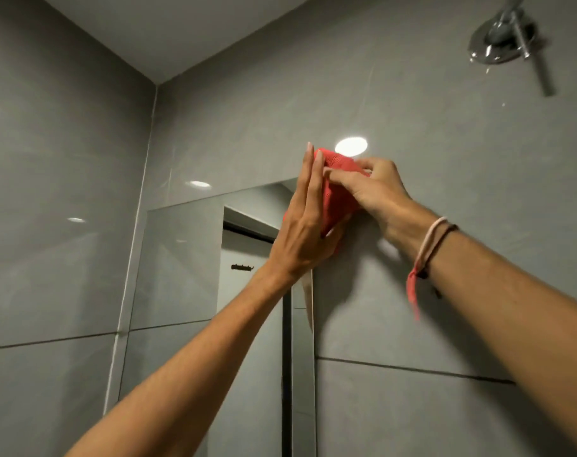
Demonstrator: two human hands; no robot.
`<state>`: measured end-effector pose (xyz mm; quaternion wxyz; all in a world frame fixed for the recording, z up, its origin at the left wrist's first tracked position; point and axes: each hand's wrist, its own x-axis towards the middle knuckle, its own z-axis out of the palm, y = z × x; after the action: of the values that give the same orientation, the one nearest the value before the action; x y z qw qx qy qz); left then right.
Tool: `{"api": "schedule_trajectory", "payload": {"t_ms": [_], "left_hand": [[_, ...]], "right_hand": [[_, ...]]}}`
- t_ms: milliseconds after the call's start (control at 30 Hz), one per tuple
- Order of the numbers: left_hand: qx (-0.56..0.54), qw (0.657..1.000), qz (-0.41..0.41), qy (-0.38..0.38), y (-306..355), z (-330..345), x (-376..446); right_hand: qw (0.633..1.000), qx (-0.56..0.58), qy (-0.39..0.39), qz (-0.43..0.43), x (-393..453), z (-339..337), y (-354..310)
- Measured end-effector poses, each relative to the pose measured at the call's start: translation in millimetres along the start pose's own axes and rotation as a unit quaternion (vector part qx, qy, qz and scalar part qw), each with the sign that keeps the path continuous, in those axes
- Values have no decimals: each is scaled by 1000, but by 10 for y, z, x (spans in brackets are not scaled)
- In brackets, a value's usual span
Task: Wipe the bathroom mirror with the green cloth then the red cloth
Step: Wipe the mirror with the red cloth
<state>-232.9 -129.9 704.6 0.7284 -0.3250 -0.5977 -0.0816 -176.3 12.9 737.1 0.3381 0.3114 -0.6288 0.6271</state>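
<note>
The red cloth (336, 189) is bunched between both hands, raised in front of the grey tiled wall just past the mirror's upper right corner. My left hand (305, 222) lies flat against the cloth's left side, fingers straight and pointing up. My right hand (376, 189) pinches the cloth's top from the right; its wrist carries thread bracelets. The mirror (181, 258) hangs on the wall at lower left and reflects a doorway and a wall hook. No green cloth is in view.
A chrome shower head (504, 37) juts from the wall at the top right. The room corner (148, 159) runs down on the left beside the mirror. A bright ceiling-light reflection (351, 146) sits on the tile just above the cloth.
</note>
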Motion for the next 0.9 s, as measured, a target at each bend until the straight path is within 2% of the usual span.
{"api": "schedule_trajectory", "payload": {"t_ms": [67,167,233,267,300,367,400,467,500,533,567,600,633,667,700,733,833,900], "left_hand": [[-7,999,30,-18,246,-81,45],[-27,999,19,-44,567,-238,134],[-145,984,-82,-57,878,-299,60],[-229,962,-142,-50,990,-360,92],[-307,924,-221,-59,1140,-349,25],[-484,801,-337,-105,1402,-330,-63],[-557,737,-372,-95,1557,-328,-214],[-571,692,-431,-96,1993,-230,-612],[-577,672,-445,-130,2119,-173,-682],[-560,626,-518,-163,2844,143,-1188],[-603,580,-528,-146,3057,207,-1356],[-563,599,-542,-173,3181,171,-1455],[-579,563,-567,-161,3325,153,-1638],[-575,559,-573,-171,3404,146,-1706],[-561,523,-610,-198,3734,430,-1981],[-552,516,-622,-203,3856,511,-2117],[-490,532,-664,-188,4203,342,-2607],[-432,562,-679,-192,4331,219,-2973]], "right_hand": [[999,-22,-31,0,-155,-228,-13],[1000,1,-9,-28,-460,-597,-47],[999,19,15,-39,-716,-847,-46],[998,22,28,-43,-783,-937,-66],[998,5,43,-36,-925,-1063,-25],[996,-53,66,-6,-1163,-1306,-8],[994,-79,76,-3,-1354,-1458,-7],[983,-152,91,47,-1872,-1673,142],[977,-183,71,88,-1911,-1771,212],[950,-255,69,168,-2452,-2282,545],[958,-226,79,155,-2639,-2391,566],[953,-256,99,128,-2713,-2502,684],[955,-249,99,128,-2930,-2563,762],[959,-235,108,119,-2996,-2618,780],[952,-221,127,170,-3201,-2927,1119],[954,-191,125,195,-3307,-3023,1234],[931,-142,104,319,-3887,-3166,1476],[906,-97,80,404,-4280,-3212,1612]]}}
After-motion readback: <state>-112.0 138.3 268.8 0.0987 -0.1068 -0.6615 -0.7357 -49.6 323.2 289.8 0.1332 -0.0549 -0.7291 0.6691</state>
